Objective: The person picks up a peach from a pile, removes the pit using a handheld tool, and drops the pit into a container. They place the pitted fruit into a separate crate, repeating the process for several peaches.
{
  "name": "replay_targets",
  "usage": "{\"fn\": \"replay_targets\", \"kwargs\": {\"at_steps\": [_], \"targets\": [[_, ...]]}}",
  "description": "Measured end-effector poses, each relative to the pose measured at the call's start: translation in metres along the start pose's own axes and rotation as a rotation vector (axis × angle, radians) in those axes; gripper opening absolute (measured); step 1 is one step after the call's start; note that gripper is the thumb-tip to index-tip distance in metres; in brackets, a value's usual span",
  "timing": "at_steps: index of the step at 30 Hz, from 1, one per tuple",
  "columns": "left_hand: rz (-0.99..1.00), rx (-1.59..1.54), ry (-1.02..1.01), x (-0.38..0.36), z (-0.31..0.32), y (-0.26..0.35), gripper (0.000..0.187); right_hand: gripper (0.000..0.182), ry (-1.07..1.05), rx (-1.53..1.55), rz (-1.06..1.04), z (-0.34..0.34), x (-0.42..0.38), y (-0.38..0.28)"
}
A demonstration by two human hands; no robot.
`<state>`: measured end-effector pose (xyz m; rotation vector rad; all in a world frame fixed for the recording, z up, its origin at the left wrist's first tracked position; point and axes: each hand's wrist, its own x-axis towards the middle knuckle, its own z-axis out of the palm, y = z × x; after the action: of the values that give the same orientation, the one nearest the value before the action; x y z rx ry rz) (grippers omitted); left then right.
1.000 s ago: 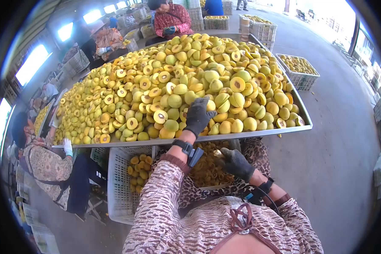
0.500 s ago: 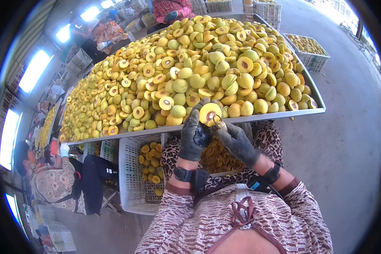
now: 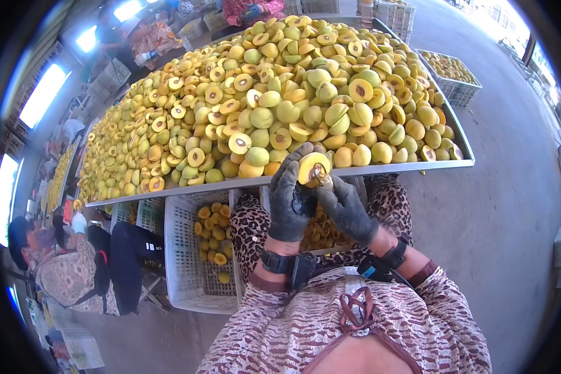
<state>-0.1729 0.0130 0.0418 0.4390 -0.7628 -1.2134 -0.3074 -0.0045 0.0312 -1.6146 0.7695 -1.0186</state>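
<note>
My left hand (image 3: 288,202), in a dark glove, grips a peach half (image 3: 311,163) with its yellow cut face toward me and a brown hollow at its centre. In my gloved right hand (image 3: 350,212) is a small pitting tool (image 3: 321,175), its curved metal loop against the middle of the cut face. Most of its handle is hidden by my fingers. Both hands are just in front of the metal table's near rim (image 3: 380,171), beside a large heap of peach halves (image 3: 274,115).
Under the table, left of my knees, stands a white crate (image 3: 176,249) with several peach halves. Brown-yellow scraps (image 3: 323,229) lie between my knees. A co-worker (image 3: 75,274) sits at the left; another person (image 3: 252,11) is across the table. A full crate (image 3: 450,76) stands right.
The pitting tool's loop has moved into the centre of the peach half, where the hollow now looks darker and more open. The view has shifted slightly.
</note>
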Motion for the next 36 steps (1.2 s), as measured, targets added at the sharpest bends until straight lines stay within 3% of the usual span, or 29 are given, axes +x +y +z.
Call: {"fn": "replay_targets", "kwargs": {"at_steps": [3, 5, 7, 12, 14, 16, 18, 22, 28, 29, 31, 32, 34, 36], "targets": [[0.042, 0.220, -0.033, -0.001, -0.005, -0.001, 0.048, 0.019, -0.019, 0.060, -0.007, 0.002, 0.002, 0.015], [0.002, 0.110, 0.001, -0.006, -0.003, -0.001, 0.046, 0.019, -0.034, 0.076, 0.003, -0.002, 0.004, 0.018], [-0.057, -0.006, -0.025, -0.006, 0.001, 0.003, 0.047, 0.017, -0.117, 0.578, 0.357, -0.011, 0.008, 0.015], [-0.064, 0.139, 0.042, -0.015, 0.002, 0.009, 0.050, 0.019, -0.250, 0.463, 0.485, -0.032, 0.000, -0.019], [-0.108, 0.255, 0.029, -0.016, -0.006, 0.008, 0.055, 0.024, -0.269, 0.021, 0.210, -0.031, -0.005, -0.013], [-0.152, 0.240, 0.045, -0.018, -0.009, 0.005, 0.060, 0.026, -0.303, -0.096, 0.221, -0.035, -0.007, 0.000], [-0.282, -0.006, 0.187, -0.018, -0.015, -0.004, 0.063, 0.024, -0.315, -0.285, 0.130, -0.037, -0.009, 0.000], [-0.240, 0.217, 0.158, -0.018, -0.029, -0.003, 0.068, 0.024, -0.327, -0.330, 0.089, -0.036, -0.003, -0.021], [-0.262, 0.443, 0.062, -0.022, -0.036, 0.001, 0.061, 0.024, -0.444, -0.372, 0.002, -0.034, 0.009, -0.024], [0.139, 0.911, -0.002, -0.025, -0.045, -0.007, 0.058, 0.023, -0.486, -0.370, 0.018, -0.034, 0.011, -0.028], [0.559, 1.358, -0.069, -0.031, -0.074, -0.028, 0.055, 0.023, -0.528, -0.368, 0.037, -0.037, 0.011, -0.033], [0.316, 1.132, -0.087, -0.035, -0.096, -0.045, 0.041, 0.023, -0.574, -0.383, 0.084, -0.039, 0.011, -0.035], [0.072, 0.892, -0.105, -0.039, -0.094, -0.047, 0.047, 0.023, -0.616, -0.397, 0.141, -0.044, 0.009, -0.040], [-0.017, 0.659, -0.130, -0.043, -0.062, -0.030, 0.045, 0.023, -0.694, -0.381, 0.199, -0.049, 0.006, -0.044]]}}
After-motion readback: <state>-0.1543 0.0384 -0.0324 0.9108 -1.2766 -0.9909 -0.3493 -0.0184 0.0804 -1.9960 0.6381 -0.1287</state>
